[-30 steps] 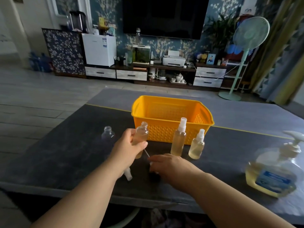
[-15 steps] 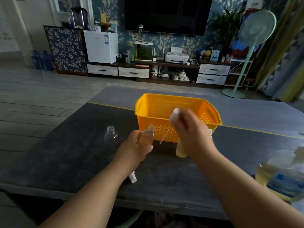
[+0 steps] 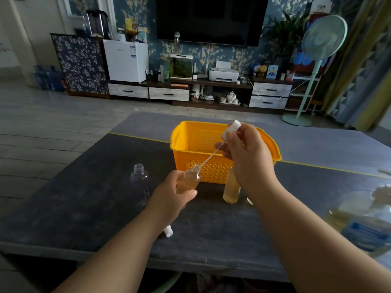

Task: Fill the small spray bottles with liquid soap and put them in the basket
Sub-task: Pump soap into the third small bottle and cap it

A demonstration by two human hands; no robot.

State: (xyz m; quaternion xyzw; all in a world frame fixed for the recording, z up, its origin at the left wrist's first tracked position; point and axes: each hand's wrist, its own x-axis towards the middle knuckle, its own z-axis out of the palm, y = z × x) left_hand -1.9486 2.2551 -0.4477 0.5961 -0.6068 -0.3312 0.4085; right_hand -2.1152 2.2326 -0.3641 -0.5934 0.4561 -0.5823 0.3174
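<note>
My left hand [image 3: 171, 197] grips a small uncapped bottle of amber soap [image 3: 190, 178], tilted toward the right. My right hand [image 3: 247, 157] holds a white spray cap [image 3: 231, 129] above it, and the tip of the cap's thin tube [image 3: 209, 156] sits at the bottle's mouth. Behind both hands stands the yellow basket [image 3: 190, 140]. An empty clear bottle [image 3: 140, 185] stands uncapped to the left. A filled bottle [image 3: 231, 187] stands in front of the basket, partly hidden by my right wrist. Another white cap [image 3: 168, 231] lies on the table under my left forearm.
The big pump bottle of liquid soap [image 3: 364, 227] stands blurred at the right edge of the dark table [image 3: 84, 204]. The table's front edge runs under my forearms. Beyond the table are a TV stand and a standing fan [image 3: 313, 66].
My right hand picked the spray cap up off the table, raised it, and brought its tube tip to the mouth of the bottle that my left hand holds.
</note>
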